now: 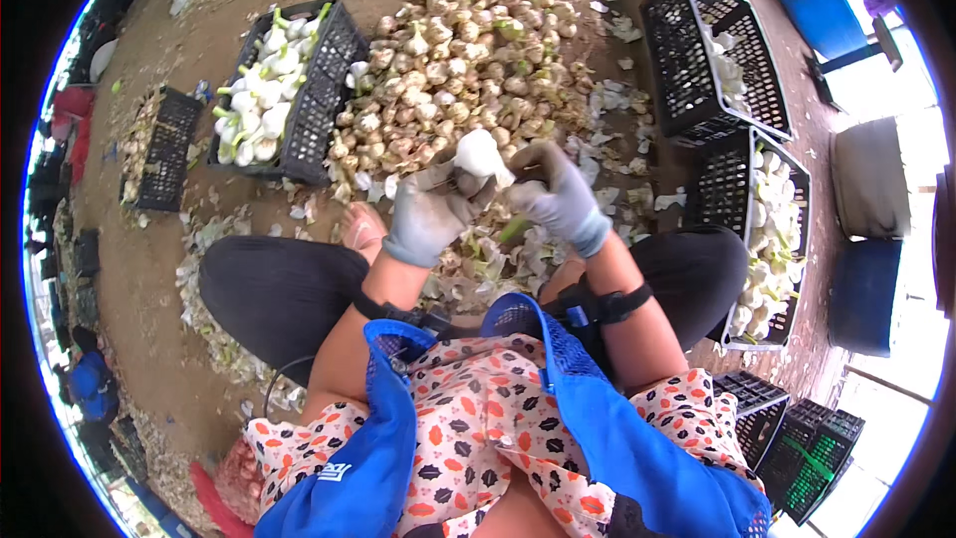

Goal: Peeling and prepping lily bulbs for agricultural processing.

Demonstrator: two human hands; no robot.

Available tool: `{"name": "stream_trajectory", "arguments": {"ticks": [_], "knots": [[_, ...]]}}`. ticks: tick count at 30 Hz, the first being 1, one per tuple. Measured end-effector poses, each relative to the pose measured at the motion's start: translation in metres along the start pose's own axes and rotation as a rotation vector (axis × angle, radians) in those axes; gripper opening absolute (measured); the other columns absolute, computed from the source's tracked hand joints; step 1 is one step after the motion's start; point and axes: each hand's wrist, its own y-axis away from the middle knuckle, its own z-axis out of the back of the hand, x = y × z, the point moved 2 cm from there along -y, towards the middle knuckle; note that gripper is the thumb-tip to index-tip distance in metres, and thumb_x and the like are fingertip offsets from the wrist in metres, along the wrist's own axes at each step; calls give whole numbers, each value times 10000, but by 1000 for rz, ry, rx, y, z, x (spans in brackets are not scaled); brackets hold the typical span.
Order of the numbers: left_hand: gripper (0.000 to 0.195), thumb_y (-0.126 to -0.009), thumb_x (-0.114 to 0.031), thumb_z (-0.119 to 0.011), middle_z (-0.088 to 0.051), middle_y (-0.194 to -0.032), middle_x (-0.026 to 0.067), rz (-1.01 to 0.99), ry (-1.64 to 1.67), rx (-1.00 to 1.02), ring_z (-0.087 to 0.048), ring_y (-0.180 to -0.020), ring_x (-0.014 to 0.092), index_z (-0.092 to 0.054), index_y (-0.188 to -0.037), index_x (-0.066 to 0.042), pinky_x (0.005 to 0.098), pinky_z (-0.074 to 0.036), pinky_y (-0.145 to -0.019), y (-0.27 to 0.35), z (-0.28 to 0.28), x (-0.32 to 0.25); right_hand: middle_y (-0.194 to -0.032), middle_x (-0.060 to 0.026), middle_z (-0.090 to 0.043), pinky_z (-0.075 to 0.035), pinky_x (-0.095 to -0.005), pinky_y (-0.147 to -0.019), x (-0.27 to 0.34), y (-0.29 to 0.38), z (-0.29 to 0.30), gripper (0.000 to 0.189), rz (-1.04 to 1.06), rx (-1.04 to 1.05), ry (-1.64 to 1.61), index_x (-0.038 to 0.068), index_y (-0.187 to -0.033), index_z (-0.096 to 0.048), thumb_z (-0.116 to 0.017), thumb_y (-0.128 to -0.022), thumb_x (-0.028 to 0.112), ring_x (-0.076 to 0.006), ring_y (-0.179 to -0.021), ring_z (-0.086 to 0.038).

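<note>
A white garlic bulb [479, 155] is gripped by the gloved fingers of my left hand [432, 211], in front of my knees. Close to its right side, my right hand [556, 194] has bent fingers by the bulb's lower edge; whether they grip it or a loose skin is unclear. Both gloves are pale and soiled at the fingers. Just beyond my hands lies a large heap of unpeeled garlic bulbs [455, 67]. Loose garlic skins [485, 261] cover the ground below my hands, with a green stem piece [513, 229] among them.
A black plastic crate [317, 101] of clean white bulbs stands left of the heap, with a smaller crate [173, 157] farther left. On the right are a crate holding pale skins [680, 60] and another crate of bulbs [721, 190]. Blue barrels [821, 7] stand beyond.
</note>
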Motion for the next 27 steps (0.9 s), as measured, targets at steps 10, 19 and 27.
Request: {"name": "stream_trajectory", "arguments": {"ticks": [10, 19, 27], "knots": [[193, -968, -140, -490, -611, -1025, 37, -447, -1339, -69, -575, -909, 93, -563, -1088, -7, 240, -481, -800, -7, 9, -3, -768, -130, -595, -462, -382, -646, 14, 5, -9, 231, 366, -92, 533, 28, -835, -594, -600, -877, 255, -265, -712, -589], [204, -964, -156, -448, -606, -1092, 115, -224, -780, -80, -606, -985, 206, -541, -1094, -29, 349, -511, -850, -12, 24, 1, -1085, -79, -580, -522, -311, -739, 16, 5, 12, 477, -118, -274, -444, 31, -1298, -395, -587, -876, 143, -177, -874, -588], [421, -901, -112, -596, -561, -1040, 40, -337, -1275, -12, -538, -875, 94, -431, -1282, -46, 240, -464, -781, -34, 51, 46, -951, -88, -624, -531, -333, -776, 15, 19, 63, 280, -15, -398, -616, 28, -1129, -549, -554, -885, 165, -215, -838, -617]]}}
